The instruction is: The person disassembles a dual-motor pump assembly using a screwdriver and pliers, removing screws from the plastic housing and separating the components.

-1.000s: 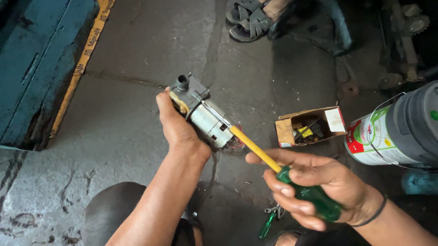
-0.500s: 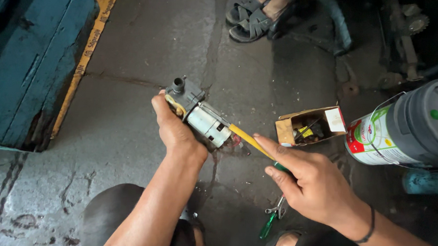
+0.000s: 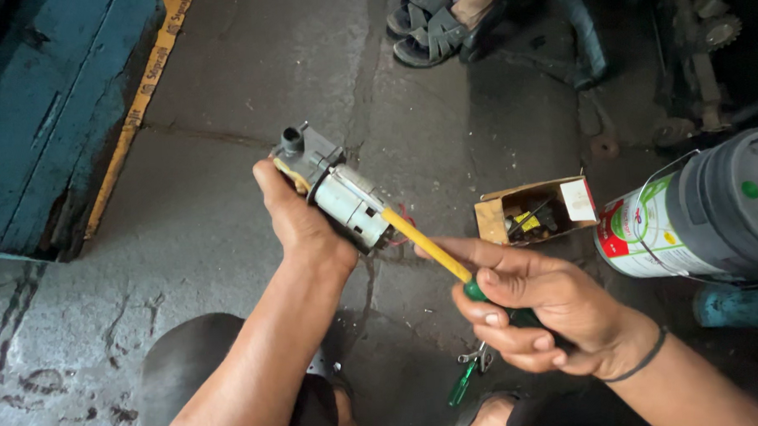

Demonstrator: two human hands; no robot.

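My left hand grips a small grey and silver motor pump, held up over the concrete floor with its grey nozzle end pointing away from me. My right hand is closed around the green handle of a screwdriver. Its yellow shaft runs up and left, and its tip touches the near silver end of the pump. Thin red wires hang beside that end.
An open cardboard box of small parts lies on the floor to the right. A large tin can lies on its side beyond it. Green-handled pliers rest near my knee. Someone's sandalled feet are at the top. A blue-green wooden block fills the left.
My right hand has shifted its grip on the screwdriver handle and turned. The pump and my left hand stay almost in place.
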